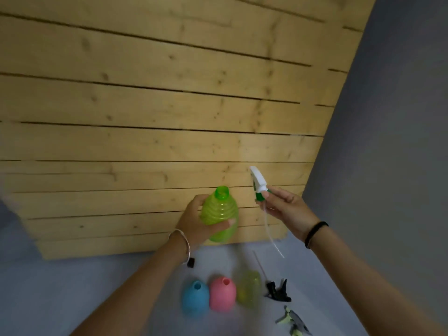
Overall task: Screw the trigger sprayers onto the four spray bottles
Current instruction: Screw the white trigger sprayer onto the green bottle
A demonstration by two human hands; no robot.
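Above the far part of the grey surface (101, 282), the left hand (194, 221) has its fingers and thumb curled around the ribbed belly of a translucent green plastic spray bottle (220, 214), held upright in the air with its open neck uncovered. Just to its right, apart from it, the right hand (288, 209) pinches the green collar of a white and green trigger sprayer (259, 184) between thumb and fingertips, nozzle tilted up and to the left, its thin clear dip tube (272, 235) hanging down to the right, outside the bottle. A silver bangle (185, 243) sits on the left wrist and a black band (315, 232) on the right. Behind both hands leans a panel of pale wooden planks (145, 105) against a grey wall (388, 117). Below the hands, near the nearer edge of the surface, three open bottles stand in a row, touching or nearly so: a blue one (196, 299), a pink one (222, 293) and a blurred translucent yellow one (249, 288). Right of them lie a black trigger sprayer (277, 291) and, nearer still, a grey and pale yellow-green one (293, 321). A small black object (191, 262) lies by the left wrist.
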